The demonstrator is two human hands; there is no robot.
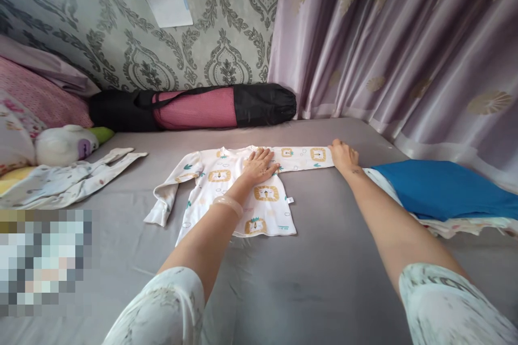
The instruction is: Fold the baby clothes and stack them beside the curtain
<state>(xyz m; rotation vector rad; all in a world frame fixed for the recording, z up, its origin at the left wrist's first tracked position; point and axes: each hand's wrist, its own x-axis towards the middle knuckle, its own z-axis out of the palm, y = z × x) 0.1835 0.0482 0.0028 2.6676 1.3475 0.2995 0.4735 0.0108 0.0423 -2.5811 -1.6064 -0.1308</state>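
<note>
A small white long-sleeved shirt (230, 194) with yellow lion prints is spread on the grey bed sheet (315, 269). My left hand (260, 166) lies flat on its upper chest, near the shoulder of the right-hand sleeve, fingers apart. That sleeve is stretched straight out, and my right hand (343, 156) has its fingers closed on the cuff. The other sleeve is bent and points down toward the left.
Folded clothes with a blue piece (449, 188) on top lie at the right. Light patterned pants (76, 178) and a white plush toy (67, 144) are at the left. A black and pink bag (194, 108) lies along the wall, beside curtains (396, 38).
</note>
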